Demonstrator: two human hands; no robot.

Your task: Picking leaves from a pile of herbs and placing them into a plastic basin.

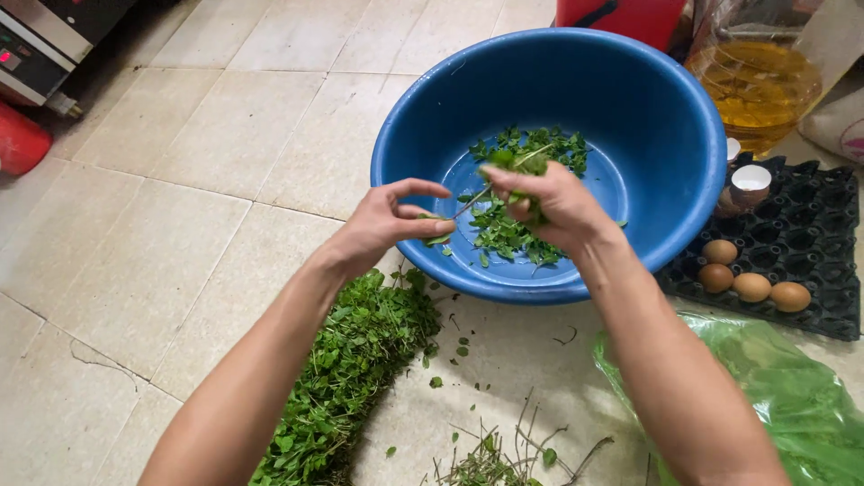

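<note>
Two hands pluck leafy green sprigs [522, 160] over blue basin [666, 117]

Pale, worn square floor tiles [180, 180] under soft even light.

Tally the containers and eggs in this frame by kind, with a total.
Blue basin: 1
Black egg tray: 1
Whole brown eggs: 4
Empty eggshells: 1 clear; a second may sit behind it, hard to tell
Oil bottle: 1
Green plastic bag: 1
Total: 9
</note>
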